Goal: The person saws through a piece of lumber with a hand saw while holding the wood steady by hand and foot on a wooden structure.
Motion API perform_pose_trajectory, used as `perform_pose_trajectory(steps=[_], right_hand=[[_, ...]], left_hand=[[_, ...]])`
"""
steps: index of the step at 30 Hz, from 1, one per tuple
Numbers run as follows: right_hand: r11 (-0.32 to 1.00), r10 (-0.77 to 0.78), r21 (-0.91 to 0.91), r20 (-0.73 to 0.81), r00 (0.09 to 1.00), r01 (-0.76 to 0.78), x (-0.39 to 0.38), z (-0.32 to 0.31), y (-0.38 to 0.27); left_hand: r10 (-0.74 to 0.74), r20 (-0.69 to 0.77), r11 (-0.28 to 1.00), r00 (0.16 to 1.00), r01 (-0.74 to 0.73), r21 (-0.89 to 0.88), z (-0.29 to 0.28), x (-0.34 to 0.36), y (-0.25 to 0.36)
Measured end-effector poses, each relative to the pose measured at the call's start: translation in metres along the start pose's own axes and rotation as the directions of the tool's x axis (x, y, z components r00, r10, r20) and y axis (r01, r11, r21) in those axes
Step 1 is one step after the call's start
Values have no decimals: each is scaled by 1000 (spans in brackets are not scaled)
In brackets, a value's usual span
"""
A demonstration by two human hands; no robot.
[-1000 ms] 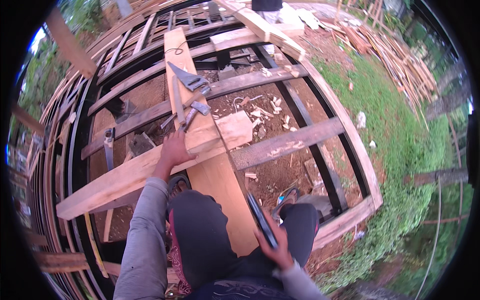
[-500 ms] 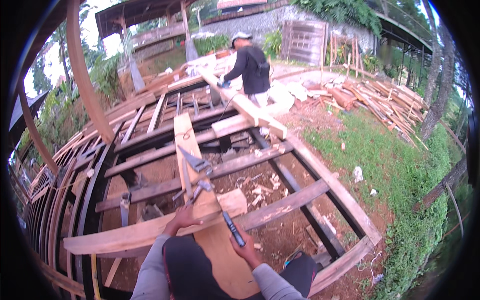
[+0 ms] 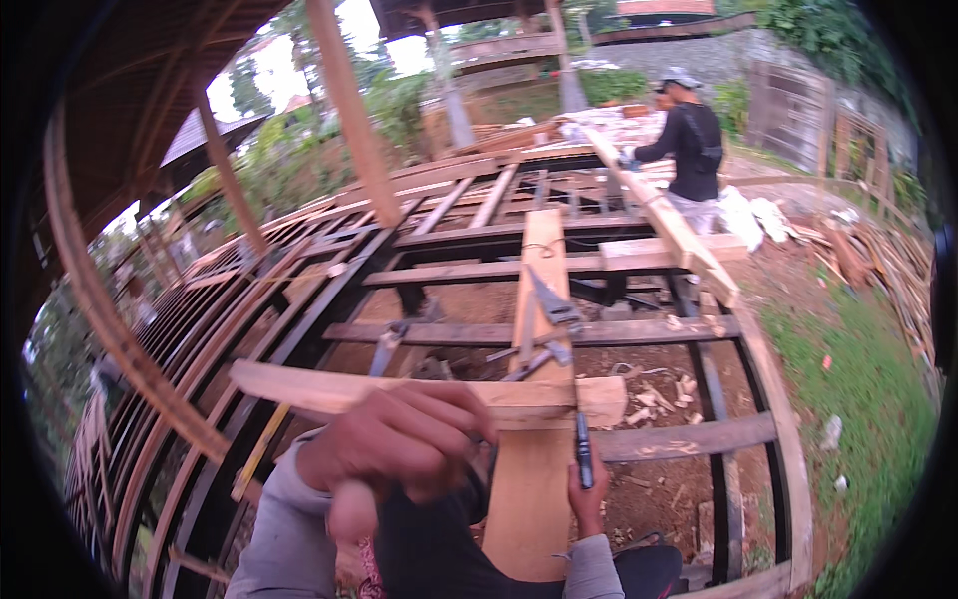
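My right hand (image 3: 589,484) is wrapped round a slim black-handled tool (image 3: 583,449). Its thin dark blade points away from me, across the pale beam (image 3: 299,384); its exact kind is unclear. My left hand (image 3: 409,439), somewhat blurred, is raised in front of that beam, with fingers loosely bent, thumb apart and nothing seen in it. Under the beam, a wide light plank (image 3: 524,489) runs away from me. On the plank's far part lie a handsaw (image 3: 551,301) and a hammer (image 3: 544,359).
Dark frame joists (image 3: 479,334) cross over bare soil with gaps and wood scraps. Another person (image 3: 689,140) stands beyond, by a long beam (image 3: 679,225). Wooden posts (image 3: 349,110) rise at left. Grass (image 3: 838,369) and a timber pile (image 3: 888,250) lie right.
My left hand has lifted off the beam and come up closer to me. The view has swung left. My right hand keeps hold of the black-handled tool.
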State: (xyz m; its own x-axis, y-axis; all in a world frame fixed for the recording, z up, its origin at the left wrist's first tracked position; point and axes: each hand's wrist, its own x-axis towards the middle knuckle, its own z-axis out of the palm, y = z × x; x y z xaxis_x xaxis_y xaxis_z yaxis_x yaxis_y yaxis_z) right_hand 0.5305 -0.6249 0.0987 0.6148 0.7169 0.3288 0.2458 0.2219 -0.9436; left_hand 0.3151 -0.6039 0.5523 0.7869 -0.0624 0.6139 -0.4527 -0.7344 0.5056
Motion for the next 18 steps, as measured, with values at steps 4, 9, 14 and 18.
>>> perform_pose_trajectory(steps=[4, 9, 14, 18], right_hand=[[997, -15, 70, 4, 1000, 14, -4, 12, 7], [997, -37, 75, 58, 998, 33, -20, 14, 20], [992, -110, 72, 85, 990, 104, -13, -1, 45], [997, 1, 72, 12, 1000, -2, -20, 23, 19]], left_hand=[[199, 176, 973, 964, -173, -154, 38, 38, 22], [276, 22, 924, 961, -259, -280, 83, 64, -5], [-95, 27, 937, 995, 98, -335, 69, 61, -26], [-272, -55, 957, 961, 276, 87, 26, 26, -35]])
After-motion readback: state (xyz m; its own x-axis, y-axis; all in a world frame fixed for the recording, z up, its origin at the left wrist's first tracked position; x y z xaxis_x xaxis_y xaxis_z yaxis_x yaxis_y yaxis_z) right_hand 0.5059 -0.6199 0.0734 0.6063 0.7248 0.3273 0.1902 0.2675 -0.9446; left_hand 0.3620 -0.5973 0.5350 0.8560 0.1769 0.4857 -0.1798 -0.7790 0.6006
